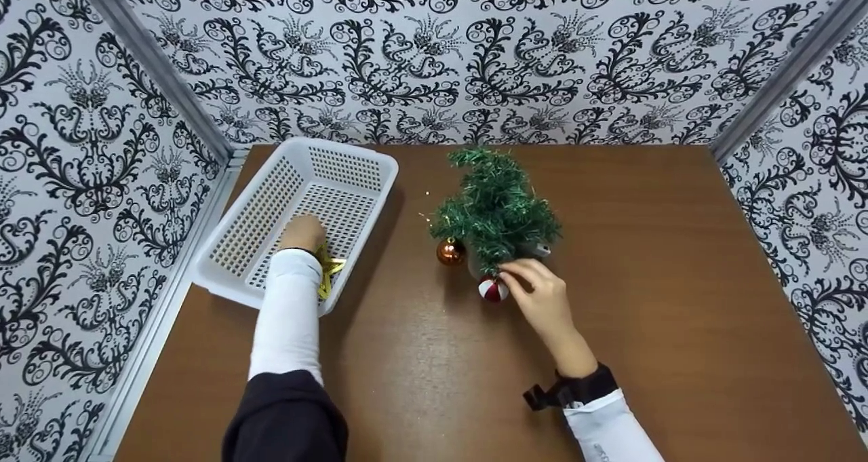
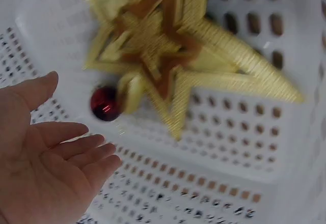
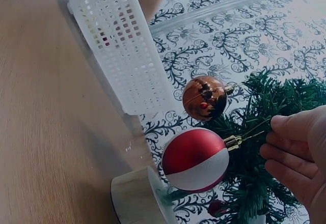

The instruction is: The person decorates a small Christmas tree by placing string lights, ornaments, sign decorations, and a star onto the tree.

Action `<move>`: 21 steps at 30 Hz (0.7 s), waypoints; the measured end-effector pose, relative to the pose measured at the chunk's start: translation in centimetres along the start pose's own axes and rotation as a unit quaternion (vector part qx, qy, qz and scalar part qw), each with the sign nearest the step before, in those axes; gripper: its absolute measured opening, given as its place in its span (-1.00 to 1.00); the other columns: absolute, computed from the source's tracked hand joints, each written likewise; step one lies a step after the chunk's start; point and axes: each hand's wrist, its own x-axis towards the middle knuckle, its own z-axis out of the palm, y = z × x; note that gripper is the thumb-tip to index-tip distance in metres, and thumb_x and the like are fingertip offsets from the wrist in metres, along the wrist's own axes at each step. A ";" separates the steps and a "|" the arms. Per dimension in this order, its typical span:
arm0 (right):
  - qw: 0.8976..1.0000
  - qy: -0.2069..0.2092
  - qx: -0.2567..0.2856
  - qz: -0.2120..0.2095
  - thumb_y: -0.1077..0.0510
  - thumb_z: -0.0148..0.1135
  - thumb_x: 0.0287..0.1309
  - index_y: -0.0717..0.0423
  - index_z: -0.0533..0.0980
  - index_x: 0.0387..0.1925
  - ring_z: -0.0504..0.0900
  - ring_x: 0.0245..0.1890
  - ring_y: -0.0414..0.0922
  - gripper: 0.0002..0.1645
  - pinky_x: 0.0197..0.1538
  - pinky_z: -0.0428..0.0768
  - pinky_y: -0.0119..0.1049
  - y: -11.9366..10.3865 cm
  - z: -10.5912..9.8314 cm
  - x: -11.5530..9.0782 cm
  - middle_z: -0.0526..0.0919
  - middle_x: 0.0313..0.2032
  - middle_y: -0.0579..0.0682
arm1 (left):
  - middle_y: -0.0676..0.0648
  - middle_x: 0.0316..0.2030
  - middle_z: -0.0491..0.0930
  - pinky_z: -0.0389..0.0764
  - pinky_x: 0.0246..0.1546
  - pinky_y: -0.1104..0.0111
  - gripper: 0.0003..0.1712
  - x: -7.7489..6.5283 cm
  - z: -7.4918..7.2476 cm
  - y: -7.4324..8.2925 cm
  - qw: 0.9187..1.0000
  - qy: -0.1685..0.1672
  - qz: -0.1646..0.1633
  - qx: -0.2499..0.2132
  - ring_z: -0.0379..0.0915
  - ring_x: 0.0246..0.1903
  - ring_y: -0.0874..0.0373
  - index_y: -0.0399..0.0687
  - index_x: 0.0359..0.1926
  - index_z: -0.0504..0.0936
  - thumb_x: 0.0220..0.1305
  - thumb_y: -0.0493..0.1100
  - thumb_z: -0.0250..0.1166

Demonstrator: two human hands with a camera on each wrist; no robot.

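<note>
My left hand [image 1: 303, 233] reaches down into the white basket [image 1: 234, 282]. In the left wrist view its fingers are spread loosely, apart from a small dark red bauble [image 2: 106, 103] and a large gold star [image 2: 204, 79]. My right hand [image 1: 542, 296] is at the front of the small green Christmas tree [image 1: 495, 207]. Its thumb and fingers pinch the thin gold thread [image 3: 253, 132] of a red-and-white bauble [image 3: 196, 159], which hangs below a branch. A shiny copper-orange bauble [image 1: 451, 252] hangs on the tree's left side.
The tree's pale round base [image 3: 135, 196] stands on the brown wooden table [image 1: 420, 380]. Patterned panels [image 1: 434, 55] close off the back and both sides. A dark wrist strap [image 1: 586, 384] circles my right wrist.
</note>
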 end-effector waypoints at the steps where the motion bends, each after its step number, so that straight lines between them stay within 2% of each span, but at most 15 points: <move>1: 1.000 0.000 -0.001 0.000 0.28 0.42 -0.10 0.09 0.69 -0.37 0.66 -0.33 -0.14 -0.84 -0.26 0.61 -0.31 0.0 0.0 0.0 0.69 -0.36 -0.03 | -0.42 0.04 0.49 0.52 0.03 0.04 -0.63 0.1 0.4 -0.1 1.000 0.001 -0.004 0.004 0.46 0.00 -0.20 -0.45 -0.03 0.54 0.33 -0.26 -0.05; 4: 1.000 -0.005 -0.001 -0.003 0.27 0.42 -0.09 0.09 0.68 -0.37 0.67 -0.32 -0.14 -0.85 -0.27 0.62 -0.31 -0.2 0.0 0.0 0.69 -0.36 -0.02 | -0.40 -0.01 0.53 0.58 -0.05 0.07 -0.70 0.0 1.1 -0.2 1.000 0.005 -0.019 0.001 0.50 -0.06 -0.15 -0.43 -0.09 0.58 0.20 -0.32 0.13; 7: 1.000 -0.009 0.002 -0.004 0.27 0.41 -0.08 0.09 0.68 -0.36 0.67 -0.31 -0.14 -0.85 -0.28 0.62 -0.32 -0.3 0.0 0.0 0.69 -0.35 -0.02 | -0.41 -0.05 0.54 0.57 -0.02 0.06 -0.63 0.3 1.6 -0.5 0.999 0.022 -0.023 0.002 0.51 -0.06 -0.18 -0.47 -0.12 0.57 0.01 -0.34 0.33; 11: 1.000 -0.007 0.005 -0.003 0.28 0.41 -0.09 0.09 0.68 -0.36 0.67 -0.32 -0.13 -0.84 -0.29 0.62 -0.32 -0.3 0.0 0.0 0.69 -0.36 -0.02 | -0.38 -0.05 0.54 0.56 -0.01 0.06 -0.57 0.9 1.6 -0.5 0.998 0.034 -0.049 -0.022 0.50 -0.03 -0.17 -0.44 -0.10 0.55 -0.07 -0.38 0.38; 12: 1.000 -0.006 0.004 -0.003 0.28 0.42 -0.09 0.09 0.68 -0.37 0.66 -0.32 -0.14 -0.85 -0.29 0.62 -0.31 -0.3 0.0 0.0 0.69 -0.36 -0.02 | -0.36 -0.05 0.55 0.57 -0.01 0.08 -0.57 1.1 1.6 -0.4 0.997 0.035 -0.056 -0.027 0.51 -0.03 -0.16 -0.43 -0.09 0.54 -0.06 -0.39 0.38; 13: 1.000 -0.006 0.004 -0.002 0.28 0.42 -0.09 0.09 0.68 -0.37 0.66 -0.33 -0.14 -0.85 -0.29 0.62 -0.31 -0.3 0.0 0.0 0.69 -0.37 -0.02 | -0.33 -0.09 0.57 0.60 -0.07 0.09 -0.62 2.0 2.0 -0.8 0.997 0.044 -0.058 -0.030 0.53 -0.07 -0.14 -0.39 -0.12 0.56 -0.04 -0.39 0.36; 16: 1.000 -0.006 0.001 0.000 0.27 0.42 -0.09 0.10 0.68 -0.37 0.66 -0.33 -0.13 -0.85 -0.28 0.62 -0.29 -0.2 -0.1 0.1 0.69 -0.37 -0.01 | -0.34 -0.08 0.57 0.60 -0.09 0.09 -0.72 2.5 1.9 -0.7 0.996 0.047 -0.061 -0.039 0.53 -0.07 -0.15 -0.40 -0.11 0.56 0.11 -0.40 0.23; 19: 1.000 -0.008 -0.002 0.003 0.26 0.41 -0.08 0.10 0.68 -0.37 0.66 -0.33 -0.14 -0.86 -0.28 0.63 -0.29 -0.2 -0.1 0.1 0.69 -0.37 -0.01 | -0.37 -0.05 0.55 0.58 -0.04 0.08 -0.73 2.4 1.6 -0.5 0.994 0.069 -0.053 -0.061 0.51 -0.03 -0.19 -0.42 -0.07 0.55 0.29 -0.40 0.00; 20: 1.000 -0.008 -0.003 0.003 0.26 0.41 -0.08 0.10 0.68 -0.37 0.66 -0.33 -0.13 -0.86 -0.28 0.63 -0.28 -0.1 -0.1 0.1 0.69 -0.37 -0.01 | -0.39 0.00 0.52 0.54 0.03 0.07 -0.69 1.7 1.0 0.0 0.994 0.068 -0.052 -0.068 0.48 0.02 -0.20 -0.44 -0.03 0.52 0.33 -0.41 -0.06; 21: 1.000 -0.009 -0.002 0.004 0.26 0.41 -0.07 0.10 0.68 -0.37 0.66 -0.34 -0.14 -0.87 -0.28 0.62 -0.28 -0.1 -0.1 0.1 0.69 -0.37 -0.02 | -0.40 0.01 0.51 0.53 0.05 0.06 -0.68 1.6 0.8 0.1 0.993 0.078 -0.046 -0.073 0.47 0.03 -0.21 -0.45 -0.01 0.51 0.36 -0.38 -0.09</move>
